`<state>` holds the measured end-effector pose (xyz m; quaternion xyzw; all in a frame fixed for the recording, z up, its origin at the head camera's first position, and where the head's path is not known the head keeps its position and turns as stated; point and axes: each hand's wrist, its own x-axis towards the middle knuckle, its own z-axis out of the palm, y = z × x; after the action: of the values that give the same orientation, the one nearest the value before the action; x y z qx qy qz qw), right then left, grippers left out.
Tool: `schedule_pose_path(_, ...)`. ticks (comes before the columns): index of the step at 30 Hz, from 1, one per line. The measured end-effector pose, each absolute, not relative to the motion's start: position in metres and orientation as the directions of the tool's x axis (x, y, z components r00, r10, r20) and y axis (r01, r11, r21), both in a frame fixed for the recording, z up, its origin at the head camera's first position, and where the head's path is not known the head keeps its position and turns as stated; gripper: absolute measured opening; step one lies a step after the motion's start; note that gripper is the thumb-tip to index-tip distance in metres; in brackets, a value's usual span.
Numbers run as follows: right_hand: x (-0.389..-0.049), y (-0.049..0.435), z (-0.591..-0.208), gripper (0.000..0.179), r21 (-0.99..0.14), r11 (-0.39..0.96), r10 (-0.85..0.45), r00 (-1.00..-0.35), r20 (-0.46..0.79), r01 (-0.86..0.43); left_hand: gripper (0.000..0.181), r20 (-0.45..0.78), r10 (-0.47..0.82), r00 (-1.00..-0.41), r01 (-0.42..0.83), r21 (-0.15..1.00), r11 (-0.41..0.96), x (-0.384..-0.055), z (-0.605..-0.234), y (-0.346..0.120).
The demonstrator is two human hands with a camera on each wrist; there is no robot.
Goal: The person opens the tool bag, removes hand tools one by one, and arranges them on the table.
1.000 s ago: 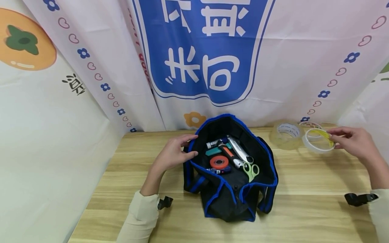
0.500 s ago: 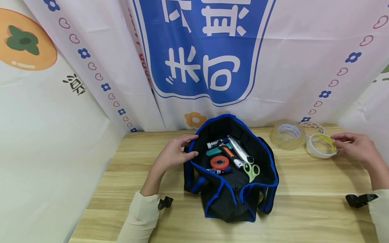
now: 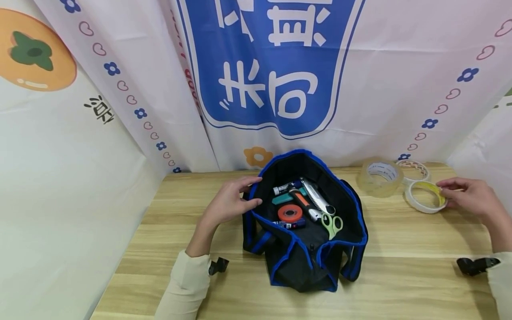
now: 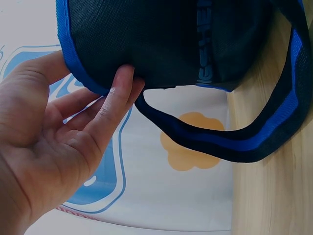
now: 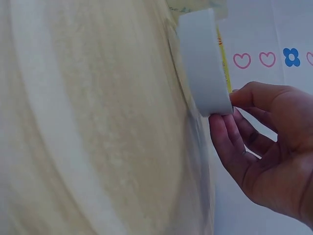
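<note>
My left hand (image 3: 230, 202) holds the left rim of a black tool bag (image 3: 304, 273) with blue edging, its thumb and fingers on either side of the wall. In the left wrist view, fingertips press the dark bag fabric (image 4: 137, 39). At the right, my right hand (image 3: 474, 200) pinches the edge of a white tape roll (image 3: 422, 207) with a yellow inner ring. The right wrist view shows this roll (image 5: 203, 63) edge-on, low over or on the table; contact cannot be judged. A clear packing tape roll (image 3: 366, 182) and another pale roll (image 3: 416, 166) are just behind it.
Inside the bag lie green-handled scissors (image 3: 332, 226), an orange disc (image 3: 290, 213), an orange-black handled tool (image 3: 305, 204), a silver toothed tool (image 3: 318, 198), a teal item (image 3: 284, 198) and blue tubes. A printed cloth (image 3: 340, 146) hangs behind the wooden table (image 3: 400, 284).
My right hand has moved the white tape roll slightly right and down, away from the clear roll. The left hand stays on the bag rim.
</note>
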<state>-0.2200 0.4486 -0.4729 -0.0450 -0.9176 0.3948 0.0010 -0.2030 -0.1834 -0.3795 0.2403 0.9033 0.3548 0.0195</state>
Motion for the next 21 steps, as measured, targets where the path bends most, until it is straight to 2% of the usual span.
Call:
schedule_pose_path(13, -0.226, 0.443, -0.478, 0.045, -0.675, 0.725, 0.106, -0.991, -0.082, 0.133, 0.057, 0.133, 0.451, -0.882, 0.417, 0.664, 0.620, -0.203, -0.379, -0.183)
schedule_pose_path(18, -0.222, 0.431, -0.463, 0.047, -0.572, 0.815, 0.102, -0.995, -0.016, 0.092, 0.058, 0.134, 0.450, -0.883, 0.418, 0.661, 0.623, -0.203, -0.380, -0.183)
schedule_pose_path(21, -0.221, 0.418, -0.451, 0.049, -0.558, 0.828, 0.085, -0.995, 0.043, 0.046, 0.057, 0.133, 0.448, -0.884, 0.416, 0.662, 0.623, -0.203, -0.379, -0.183)
